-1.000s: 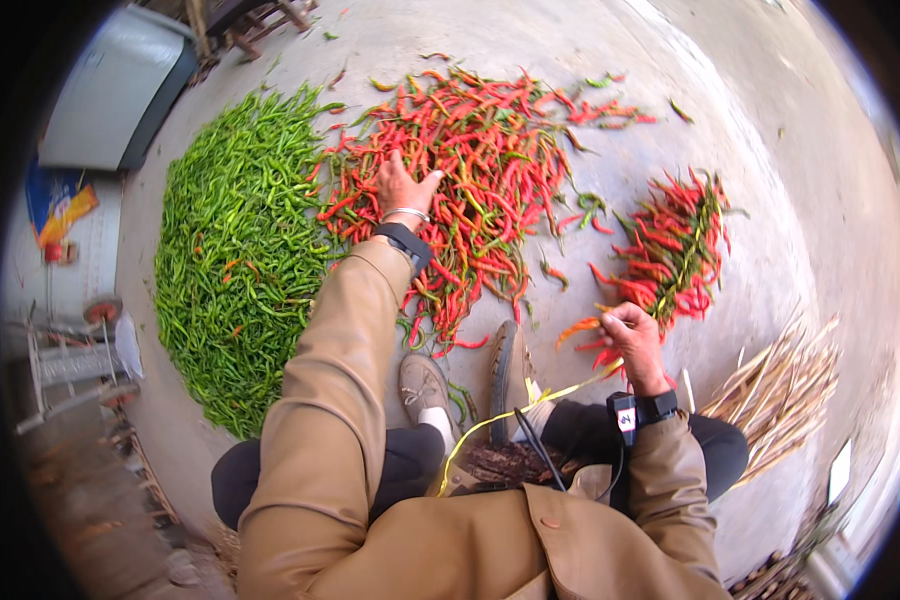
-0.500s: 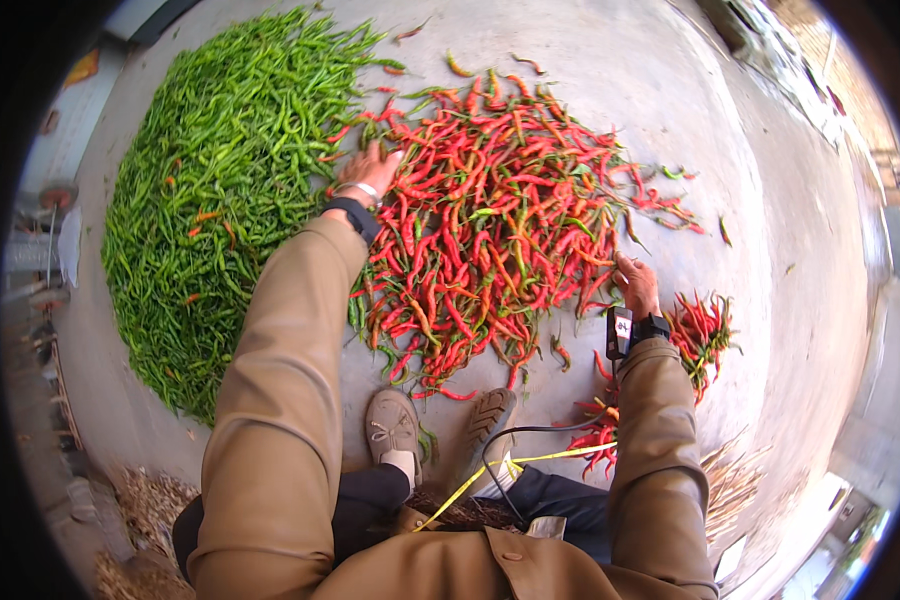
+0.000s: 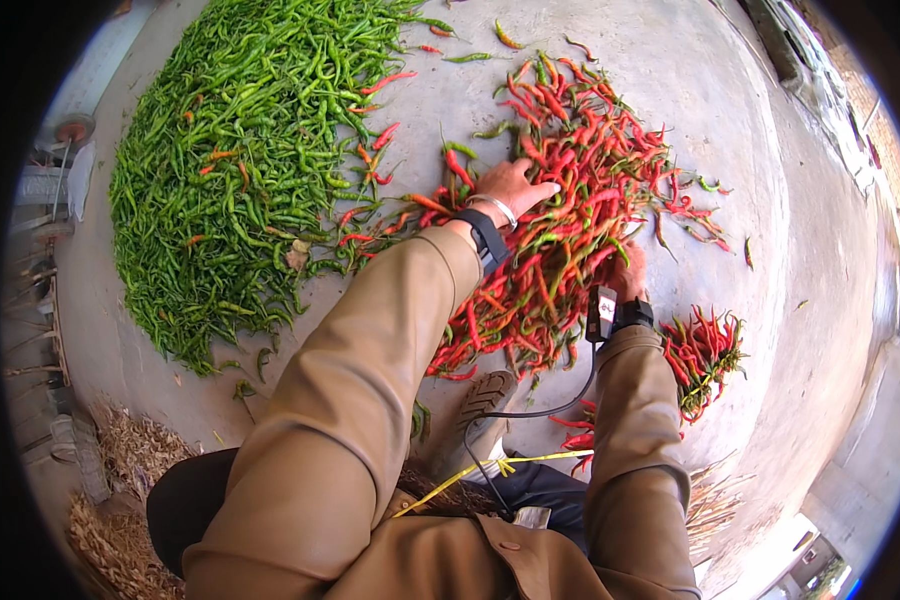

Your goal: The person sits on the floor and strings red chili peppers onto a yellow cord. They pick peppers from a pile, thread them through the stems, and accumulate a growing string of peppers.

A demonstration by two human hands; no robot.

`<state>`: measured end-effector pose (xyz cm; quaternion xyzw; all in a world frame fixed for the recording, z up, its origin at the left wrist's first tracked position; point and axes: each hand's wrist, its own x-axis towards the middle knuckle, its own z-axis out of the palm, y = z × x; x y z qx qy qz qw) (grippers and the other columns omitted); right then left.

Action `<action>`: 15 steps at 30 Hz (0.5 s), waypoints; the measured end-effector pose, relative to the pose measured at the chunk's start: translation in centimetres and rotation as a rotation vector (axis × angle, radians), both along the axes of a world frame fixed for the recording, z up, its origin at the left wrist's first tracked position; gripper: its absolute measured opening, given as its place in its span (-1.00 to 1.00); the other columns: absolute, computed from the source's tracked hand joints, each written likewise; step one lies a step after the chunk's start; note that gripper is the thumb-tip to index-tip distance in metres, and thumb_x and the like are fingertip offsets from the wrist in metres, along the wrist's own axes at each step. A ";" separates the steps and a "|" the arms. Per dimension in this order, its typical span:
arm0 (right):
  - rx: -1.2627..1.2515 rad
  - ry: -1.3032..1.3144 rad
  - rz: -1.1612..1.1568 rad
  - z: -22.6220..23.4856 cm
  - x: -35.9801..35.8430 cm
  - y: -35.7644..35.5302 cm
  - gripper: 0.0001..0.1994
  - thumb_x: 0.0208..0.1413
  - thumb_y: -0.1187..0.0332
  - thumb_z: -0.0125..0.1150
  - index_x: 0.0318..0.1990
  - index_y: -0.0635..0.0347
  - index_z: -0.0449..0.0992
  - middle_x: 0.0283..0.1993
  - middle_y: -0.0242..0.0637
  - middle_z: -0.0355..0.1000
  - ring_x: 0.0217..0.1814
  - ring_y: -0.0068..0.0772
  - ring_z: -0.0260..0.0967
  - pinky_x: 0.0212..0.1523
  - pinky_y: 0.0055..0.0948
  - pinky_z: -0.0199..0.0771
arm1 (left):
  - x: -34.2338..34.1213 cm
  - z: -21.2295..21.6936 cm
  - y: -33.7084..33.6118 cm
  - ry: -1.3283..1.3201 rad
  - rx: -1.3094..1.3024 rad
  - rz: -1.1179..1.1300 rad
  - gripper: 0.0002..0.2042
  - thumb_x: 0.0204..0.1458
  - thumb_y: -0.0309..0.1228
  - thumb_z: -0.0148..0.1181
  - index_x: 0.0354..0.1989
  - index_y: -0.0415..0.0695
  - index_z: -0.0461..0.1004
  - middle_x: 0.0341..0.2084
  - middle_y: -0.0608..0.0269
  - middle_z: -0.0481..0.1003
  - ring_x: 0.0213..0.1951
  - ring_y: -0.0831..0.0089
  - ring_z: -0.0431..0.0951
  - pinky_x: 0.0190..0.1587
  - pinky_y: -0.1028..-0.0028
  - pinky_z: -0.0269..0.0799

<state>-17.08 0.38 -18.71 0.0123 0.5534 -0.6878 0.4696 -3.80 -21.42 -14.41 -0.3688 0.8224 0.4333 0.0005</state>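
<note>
A heap of red chili peppers [image 3: 550, 262] lies on the floor in front of me, with some green ones mixed in. My left hand [image 3: 515, 188] rests against the heap's left side, thumb stretched out, fingers partly hidden on the far side; it looks open and grips no pepper that I can see. At the heap's right edge, my right hand [image 3: 625, 272] reaches in among the peppers, its fingertips hidden there. A black strap with a small box sits at the right wrist, and a bracelet and dark band circle the left one.
A large pile of green chili peppers [image 3: 240, 170] spreads at the left, a few red ones along its edge. A bunch of red chilies [image 3: 702, 355] lies right of my right wrist. My shoe [image 3: 485, 400] stands near the red heap. A yellow strip [image 3: 470, 478] crosses my lap.
My left hand has moved right, and the heap's left side has shifted with it, baring floor between the red and green peppers. My right hand has moved slightly left into the heap.
</note>
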 end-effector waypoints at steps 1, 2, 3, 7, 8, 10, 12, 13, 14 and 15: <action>-0.064 -0.054 -0.014 -0.5 0.9 -0.2 -0.85 0.04 0.42 -0.03 -0.30 0.31 0.41 -0.46 -0.24 0.42 -0.53 -0.36 0.39 -0.56 -0.41 0.45 | 0.4 0.0 0.8 0.108 0.172 0.055 -0.44 -0.18 0.00 0.14 -0.08 -0.17 0.35 -0.28 0.07 0.46 -0.19 0.25 0.43 -0.10 0.39 0.26; -0.093 -0.102 -0.041 -0.8 1.8 -0.3 -0.82 0.05 0.41 -0.04 -0.27 0.32 0.41 -0.41 -0.19 0.43 -0.48 -0.30 0.41 -0.51 -0.37 0.47 | 0.6 0.1 1.6 0.161 0.353 0.104 -0.50 -0.14 -0.08 0.15 -0.09 -0.18 0.35 -0.25 0.09 0.46 -0.18 0.29 0.43 -0.09 0.40 0.25; -0.110 -0.159 -0.024 -0.8 2.7 -0.2 -0.80 0.06 0.40 -0.06 -0.21 0.32 0.40 -0.35 -0.16 0.42 -0.42 -0.26 0.41 -0.44 -0.33 0.48 | 1.2 0.4 2.1 0.250 0.399 0.072 -0.54 -0.10 -0.16 0.14 -0.06 -0.19 0.34 -0.22 0.14 0.46 -0.17 0.35 0.42 -0.07 0.46 0.23; -0.404 -0.269 -0.065 1.9 5.8 -0.1 -0.69 0.08 0.39 -0.06 0.00 0.25 0.27 -0.14 -0.14 0.37 -0.22 -0.25 0.39 -0.27 -0.28 0.48 | 3.2 3.5 3.4 0.521 0.565 0.018 -0.59 0.00 -0.24 0.04 0.00 -0.19 0.30 -0.15 0.20 0.43 -0.14 0.47 0.37 -0.03 0.51 0.19; -0.683 -0.205 0.037 3.7 5.8 0.2 -0.68 0.08 0.40 -0.06 0.00 0.26 0.26 -0.15 -0.16 0.38 -0.19 -0.28 0.38 -0.26 -0.29 0.48 | 4.2 4.8 3.2 0.378 0.307 -0.007 -0.63 0.02 -0.30 0.00 0.00 -0.19 0.29 -0.16 0.27 0.42 -0.15 0.53 0.35 -0.04 0.51 0.20; -0.512 0.021 0.014 7.3 6.2 -0.4 -0.70 0.07 0.41 -0.07 -0.02 0.28 0.27 -0.18 -0.23 0.39 -0.23 -0.38 0.38 -0.31 -0.42 0.46 | 4.8 7.6 2.9 0.492 0.306 -0.062 -0.63 0.03 -0.30 0.00 -0.01 -0.20 0.29 -0.14 0.21 0.41 -0.14 0.46 0.37 -0.04 0.48 0.22; -0.472 0.243 0.001 10.6 6.5 -1.1 -0.71 0.06 0.41 -0.05 -0.06 0.32 0.31 -0.19 -0.26 0.39 -0.24 -0.44 0.37 -0.32 -0.49 0.44 | 6.3 10.4 2.8 0.622 -0.095 -0.241 -0.68 -0.03 -0.40 -0.01 -0.06 -0.17 0.31 -0.22 0.02 0.40 -0.13 0.18 0.39 -0.05 0.37 0.25; -0.460 0.277 -0.071 11.8 6.6 -1.6 -0.75 0.06 0.44 -0.07 -0.11 0.34 0.36 -0.22 -0.26 0.41 -0.28 -0.47 0.38 -0.32 -0.50 0.43 | 6.8 11.8 2.4 0.629 -0.525 -0.379 -0.67 -0.08 -0.44 -0.01 -0.07 -0.15 0.32 -0.22 0.02 0.37 -0.13 0.13 0.36 -0.05 0.34 0.25; -0.452 0.394 -0.049 12.5 7.0 -1.6 -0.77 0.07 0.43 -0.06 -0.15 0.34 0.38 -0.27 -0.27 0.42 -0.35 -0.49 0.38 -0.35 -0.49 0.43 | 7.4 13.0 2.1 0.670 -0.983 -0.517 -0.66 -0.13 -0.47 -0.01 -0.09 -0.14 0.33 -0.21 0.02 0.34 -0.12 0.09 0.34 -0.06 0.31 0.26; -0.431 0.242 -0.118 12.8 7.3 -1.8 -0.79 0.06 0.45 -0.06 -0.17 0.35 0.39 -0.29 -0.27 0.42 -0.37 -0.51 0.38 -0.39 -0.50 0.42 | 8.4 13.9 1.9 0.689 -0.954 -0.605 -0.63 -0.17 -0.48 -0.03 -0.08 -0.11 0.32 -0.16 0.00 0.28 -0.10 0.06 0.29 -0.07 0.25 0.25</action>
